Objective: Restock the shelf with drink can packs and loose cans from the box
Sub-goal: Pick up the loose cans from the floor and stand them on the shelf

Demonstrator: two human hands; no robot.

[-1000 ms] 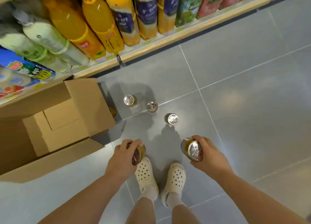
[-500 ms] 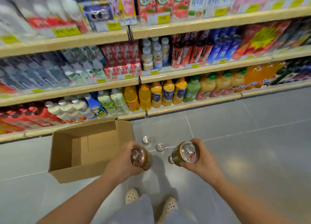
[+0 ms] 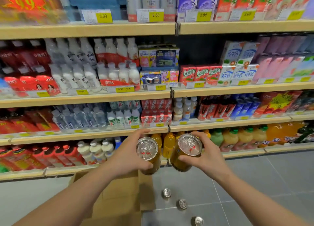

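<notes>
My left hand (image 3: 126, 155) grips a gold drink can (image 3: 149, 155) with a silver pull-tab lid. My right hand (image 3: 206, 156) grips a second gold can (image 3: 186, 152). Both cans are held side by side at chest height, in front of the lower shelves. Three more cans stand on the grey floor: one (image 3: 167, 192), another (image 3: 182, 203) and a third (image 3: 198, 220). The cardboard box (image 3: 119, 200) lies open on the floor under my left forearm, which hides much of it.
Wooden shelves (image 3: 88, 96) packed with bottles, cartons and packs fill the view ahead. A dark gap (image 3: 198, 52) shows on the second shelf to the right of centre. Orange juice bottles (image 3: 168, 144) stand right behind the cans. Grey tiled floor lies to the right.
My view has swung up from the floor to the shelves. Both hands have lifted their cans from knee height up in front of the lower shelves.
</notes>
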